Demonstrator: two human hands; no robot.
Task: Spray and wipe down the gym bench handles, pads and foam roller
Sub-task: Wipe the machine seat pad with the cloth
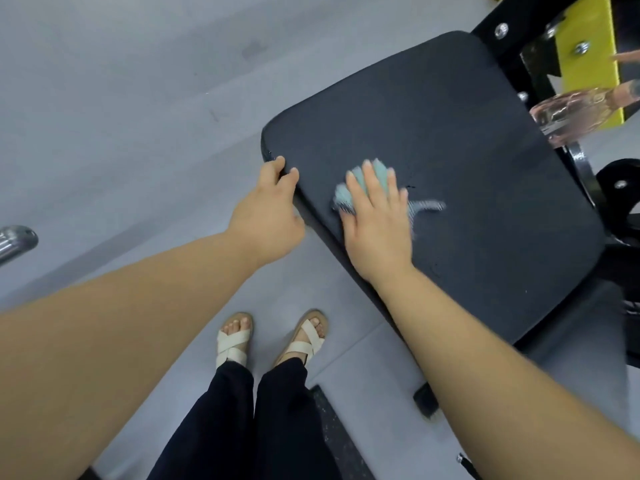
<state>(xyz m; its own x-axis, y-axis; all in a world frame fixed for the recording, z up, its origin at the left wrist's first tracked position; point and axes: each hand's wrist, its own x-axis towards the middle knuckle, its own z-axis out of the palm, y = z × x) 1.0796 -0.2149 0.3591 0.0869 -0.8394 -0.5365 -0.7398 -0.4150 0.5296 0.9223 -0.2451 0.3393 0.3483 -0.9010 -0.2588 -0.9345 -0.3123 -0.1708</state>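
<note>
A large black bench pad (450, 140) fills the middle and right of the head view. My right hand (377, 220) lies flat on its near part, fingers straight, pressing a pale teal cloth (377, 174) onto the pad; the cloth's grey fringe sticks out to the right of the hand. My left hand (270, 209) grips the pad's near left edge, with the fingertips curled over the rim. A clear spray bottle (575, 112) shows at the pad's far right side, partly cut off by the frame edge.
Behind the pad rises the black and yellow machine frame (585, 46) with bolts. A chrome bar end (17, 240) pokes in at the left. Grey floor spreads left; my sandalled feet (270, 337) stand just below the pad, near a black base bar (332, 420).
</note>
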